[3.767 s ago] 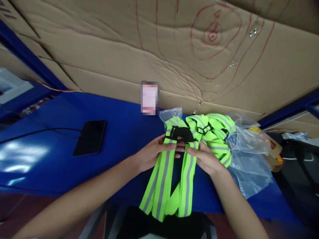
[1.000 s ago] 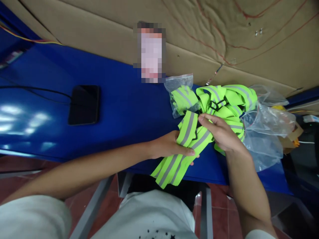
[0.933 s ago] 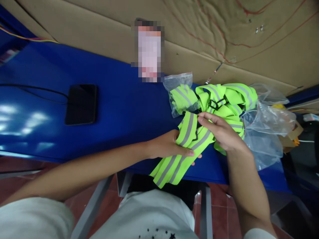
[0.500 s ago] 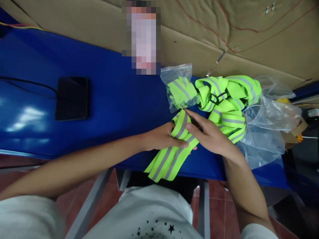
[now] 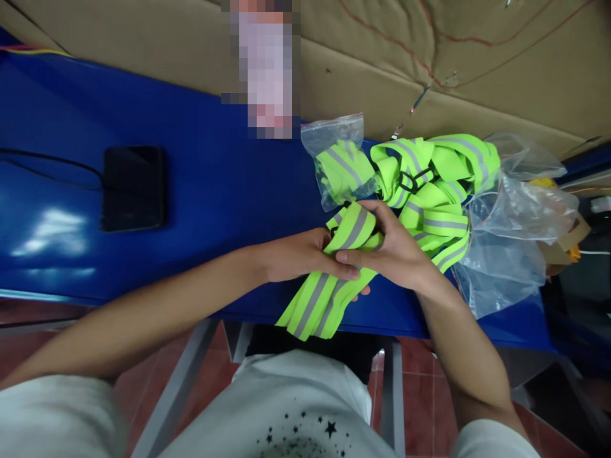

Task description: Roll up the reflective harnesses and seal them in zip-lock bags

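Note:
A neon yellow-green reflective strap [image 5: 317,305] with a grey stripe is folded in layers between my hands, its looped lower ends hanging over the table's front edge. My left hand [image 5: 315,256] grips the layers, thumb on top and fingertips showing underneath. From the right, my right hand [image 5: 389,245] is closed around the strap's upper fold, its thumb pressing near my left thumb. Just beyond, a clear zip bag [image 5: 334,135] holds another folded strap [image 5: 344,168]. More loose straps [image 5: 461,159] with a black buckle [image 5: 414,181] lie heaped beyond my right hand.
Empty clear plastic bags [image 5: 506,273] lie at the right end of the blue table [image 5: 214,172]. A black square device [image 5: 133,187] with a cable sits on the left. Brown sheeting [image 5: 363,73] with red wires runs along the back. A blurred-out patch covers something at the back.
My right hand has shifted slightly left, its thumb now lower against the strap. The strap's upper fold has turned over to the right. The view has moved a little.

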The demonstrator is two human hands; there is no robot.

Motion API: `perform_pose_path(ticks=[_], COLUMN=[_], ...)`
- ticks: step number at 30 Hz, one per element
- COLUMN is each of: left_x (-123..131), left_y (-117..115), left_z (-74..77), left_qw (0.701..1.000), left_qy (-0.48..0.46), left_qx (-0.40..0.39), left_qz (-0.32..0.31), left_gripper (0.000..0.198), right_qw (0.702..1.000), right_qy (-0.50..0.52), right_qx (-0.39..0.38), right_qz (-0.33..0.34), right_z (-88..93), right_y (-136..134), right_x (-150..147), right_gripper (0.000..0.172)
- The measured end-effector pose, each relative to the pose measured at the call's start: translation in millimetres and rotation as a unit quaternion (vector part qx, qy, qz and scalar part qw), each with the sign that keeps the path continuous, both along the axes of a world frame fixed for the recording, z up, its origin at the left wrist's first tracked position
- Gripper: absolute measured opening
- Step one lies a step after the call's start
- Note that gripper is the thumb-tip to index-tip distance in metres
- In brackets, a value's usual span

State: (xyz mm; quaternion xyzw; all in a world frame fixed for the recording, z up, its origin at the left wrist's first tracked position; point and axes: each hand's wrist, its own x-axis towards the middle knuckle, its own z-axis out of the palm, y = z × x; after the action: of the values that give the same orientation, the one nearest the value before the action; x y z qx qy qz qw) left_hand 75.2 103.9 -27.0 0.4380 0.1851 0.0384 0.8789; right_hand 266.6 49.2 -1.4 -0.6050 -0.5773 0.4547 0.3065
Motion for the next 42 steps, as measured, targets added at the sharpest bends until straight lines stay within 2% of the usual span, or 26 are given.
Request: perform_pose_path(ticks=[3,5,7,10,13,15,17,20,25,27,29,32,34,37,42], left_x=[-1.4,-2.6,-3.4,-3.5,-2.6,-1.5,-0.4,0.2,-2.6,-2.0,0.8,6.9,9.7,10.3,8.8], left_y=[0.1,-0.1,0.2,0.4,-2.0,-5.7,-10.5,-16.6,-15.5,-12.7,-11.0,-12.6,-16.0,-22.2,-29.3], left_z=[-1.4,-1.8,-1.0,1.5,2.7,1.1,-2.1,-6.5,-6.4,-4.9,-2.9,0.9,2.6,1.3,-7.4], left_qw=[1.000,0.999,0.998,0.997,0.993,0.992,0.995,0.997,0.996,0.994,0.995,0.990,0.986,0.991,0.998], left_qy=[-0.005,-0.002,-0.002,-0.015,-0.021,-0.005,0.018,0.035,0.021,0.027,0.049,0.056,0.043,0.029,0.063], left_qx=[-0.017,-0.022,-0.024,-0.034,-0.070,-0.077,-0.061,-0.028,0.078,0.097,0.091,0.101,0.117,0.107,0.021], left_qz=[-0.026,-0.047,-0.059,-0.070,-0.094,-0.098,-0.080,-0.058,-0.030,-0.029,-0.015,0.077,0.113,0.076,0.014], left_gripper=[0.021,0.025,0.033,0.040,0.040,0.038,0.036,0.037,0.023,0.026,0.035,0.053,0.062,0.060,0.045], right_qw=[1.000,0.992,0.977,0.975,0.984,0.987,0.989,0.983,0.961,0.969,0.983,0.990,0.990,0.994,0.991], right_qy=[0.008,0.075,0.152,0.194,0.166,0.142,0.133,0.165,0.208,0.193,0.161,0.137,0.132,0.096,0.002], right_qx=[0.004,-0.047,-0.094,-0.094,-0.062,-0.035,-0.028,-0.084,-0.177,-0.152,-0.087,-0.028,-0.013,0.032,0.092], right_qz=[0.029,0.090,0.116,0.054,-0.029,-0.060,-0.056,-0.015,0.042,0.037,0.007,-0.032,-0.045,-0.049,-0.100], right_z=[2.1,3.3,3.3,2.3,5.4,11.4,18.5,22.8,8.5,5.3,6.7,11.5,12.5,11.5,14.3], right_y=[-0.1,1.8,4.5,7.4,7.8,7.0,6.3,6.8,11.4,11.6,10.2,6.9,5.5,5.1,6.8], right_x=[6.6,14.9,23.6,32.8,37.7,40.4,42.4,40.9,30.9,29.2,28.8,26.6,23.0,18.1,23.2], right_gripper=[0.069,0.068,0.059,0.048,0.050,0.049,0.048,0.050,0.036,0.036,0.039,0.042,0.041,0.041,0.042])
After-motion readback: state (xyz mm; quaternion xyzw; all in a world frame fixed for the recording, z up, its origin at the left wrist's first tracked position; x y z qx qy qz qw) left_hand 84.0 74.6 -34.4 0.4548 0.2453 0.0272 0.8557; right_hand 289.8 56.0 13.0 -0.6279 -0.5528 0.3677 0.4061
